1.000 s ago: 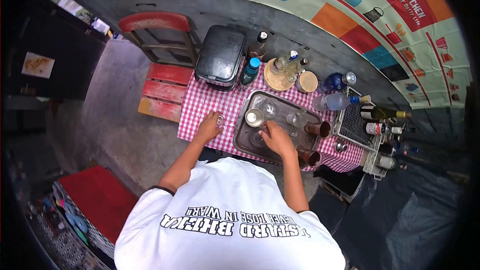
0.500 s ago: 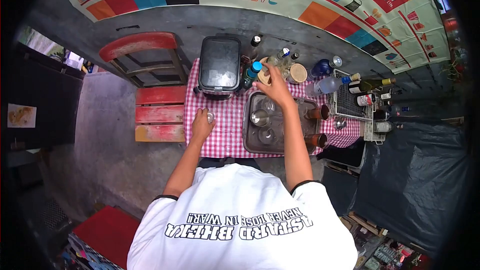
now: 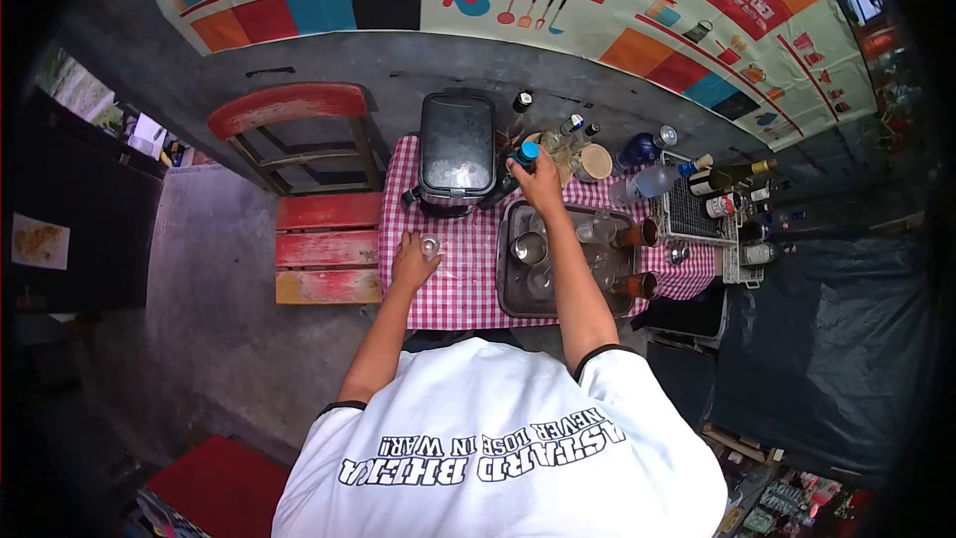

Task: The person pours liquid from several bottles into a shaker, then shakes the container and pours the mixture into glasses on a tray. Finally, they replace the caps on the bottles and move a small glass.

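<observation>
My left hand (image 3: pixel 412 262) rests on the checked tablecloth, its fingers closed around a small clear glass (image 3: pixel 430 244). My right hand (image 3: pixel 541 184) reaches past the tray and is closed at the neck of a dark bottle with a blue cap (image 3: pixel 528 150). That bottle stands beside a black lidded box (image 3: pixel 457 151), and my fingers hide part of it. Below my right forearm lies a brown tray (image 3: pixel 510 296) holding a metal cup (image 3: pixel 529 248), several clear glasses and two brown tumblers (image 3: pixel 634 285). The forearm covers part of the tray.
Behind my right hand stand more bottles and a round-lidded jar (image 3: pixel 596 162). A blue bottle (image 3: pixel 637 149) and a wire rack (image 3: pixel 687 201) with bottles occupy the right side. A red wooden chair (image 3: pixel 321 212) stands left of the table, against the wall side.
My right hand has gone from open fingers near the blue-capped bottle to closed around its neck. My left hand stays at the small glass. The whole view has shifted slightly.
</observation>
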Motion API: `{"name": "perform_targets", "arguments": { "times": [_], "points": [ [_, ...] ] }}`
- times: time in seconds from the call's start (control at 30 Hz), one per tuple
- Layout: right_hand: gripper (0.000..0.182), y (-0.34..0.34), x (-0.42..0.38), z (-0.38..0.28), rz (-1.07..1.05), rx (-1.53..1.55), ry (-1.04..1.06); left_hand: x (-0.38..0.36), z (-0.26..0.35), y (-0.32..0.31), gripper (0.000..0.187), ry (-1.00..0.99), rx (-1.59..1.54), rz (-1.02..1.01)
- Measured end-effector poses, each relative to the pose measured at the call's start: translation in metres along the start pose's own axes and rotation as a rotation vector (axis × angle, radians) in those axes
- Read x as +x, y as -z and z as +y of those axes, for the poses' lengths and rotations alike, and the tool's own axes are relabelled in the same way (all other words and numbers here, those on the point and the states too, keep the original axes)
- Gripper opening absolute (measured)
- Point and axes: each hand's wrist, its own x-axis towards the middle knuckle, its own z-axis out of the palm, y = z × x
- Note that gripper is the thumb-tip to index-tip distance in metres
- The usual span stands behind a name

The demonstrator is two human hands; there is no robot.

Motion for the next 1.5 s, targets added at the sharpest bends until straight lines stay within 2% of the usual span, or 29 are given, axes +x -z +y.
{"name": "perform_targets", "arguments": {
  "times": [0.07,0.17,0.3,0.37,0.4,0.47,0.5,0.53,0.6,0.67,0.73,0.8,0.83,0.87,0.93,0.97,1.07,1.1,1.17,1.33,1.4,1.43,1.5],
  "points": [
    [0.027,0.0,-0.004,-0.002,0.021,-0.019,0.049,-0.003,-0.007,0.009,0.063,0.043,-0.05,-0.047],
    [0.027,0.006,-0.021,-0.002,0.082,-0.026,-0.054,-0.021,-0.039,0.016,0.066,-0.008,-0.106,0.104],
    [0.026,0.022,-0.035,-0.022,0.122,-0.027,-0.057,-0.052,-0.065,0.048,0.064,0.026,-0.231,0.142],
    [0.024,0.034,-0.04,-0.034,0.103,-0.022,-0.045,-0.07,-0.061,0.069,0.065,0.163,-0.274,0.133],
    [0.023,0.04,-0.042,-0.044,0.095,-0.01,-0.026,-0.073,-0.065,0.073,0.065,0.167,-0.273,0.124],
    [0.02,0.056,-0.051,-0.078,0.101,0.013,-0.043,-0.078,-0.072,0.079,0.069,0.149,-0.261,-0.105],
    [0.019,0.063,-0.055,-0.094,0.138,0.025,-0.055,-0.08,-0.036,0.11,0.079,0.239,-0.546,-0.346],
    [0.019,0.068,-0.058,-0.104,0.178,0.036,-0.064,-0.078,-0.012,0.124,0.079,0.234,-0.542,-0.359],
    [0.018,0.078,-0.061,-0.114,0.213,0.088,-0.077,-0.074,0.031,0.14,0.096,0.026,-0.468,-0.497],
    [0.019,0.083,-0.062,-0.129,0.24,0.113,-0.051,-0.065,0.089,0.151,0.111,-0.356,-0.376,-0.346],
    [0.02,0.08,-0.066,-0.14,0.274,0.149,-0.086,-0.051,0.137,0.143,0.119,-0.654,-0.369,-0.302],
    [0.022,0.077,-0.074,-0.148,0.219,0.248,-0.077,-0.042,0.17,0.129,0.119,-0.785,-0.318,-0.279],
    [0.025,0.075,-0.078,-0.15,0.206,0.187,-0.107,-0.036,0.178,0.12,0.109,-0.747,-0.421,-0.241],
    [0.027,0.071,-0.08,-0.154,0.237,0.241,-0.091,-0.032,0.178,0.118,0.109,-0.761,-0.42,-0.252],
    [0.027,0.068,-0.085,-0.158,0.221,0.326,-0.136,-0.026,0.172,0.116,0.093,-0.68,-0.556,-0.353],
    [0.03,0.068,-0.086,-0.161,0.181,0.267,-0.103,-0.024,0.166,0.11,0.08,-0.627,-0.68,-0.402],
    [0.034,0.053,-0.08,-0.152,0.138,0.117,0.028,-0.012,0.14,0.095,0.074,-0.604,-0.826,-0.584],
    [0.034,0.048,-0.079,-0.15,0.146,0.125,0.022,-0.011,0.137,0.094,0.074,-0.601,-0.815,-0.59],
    [0.035,0.04,-0.082,-0.146,0.11,0.139,-0.05,-0.012,0.129,0.09,0.072,-0.528,-0.894,-0.731],
    [0.034,0.02,-0.121,-0.129,0.097,0.119,-0.074,-0.024,0.095,0.067,0.069,-0.467,-0.84,-0.736],
    [0.031,0.009,-0.142,-0.116,0.102,0.036,-0.014,-0.027,0.092,0.07,0.067,-0.42,-0.531,-0.749],
    [0.029,0.0,-0.154,-0.113,0.081,0.063,-0.003,-0.033,0.084,0.06,0.066,-0.461,-0.63,-0.661],
    [0.031,-0.006,-0.16,-0.104,0.09,0.072,-0.002,-0.033,0.076,0.049,0.067,-0.477,-0.575,-0.592]
  ]
}}
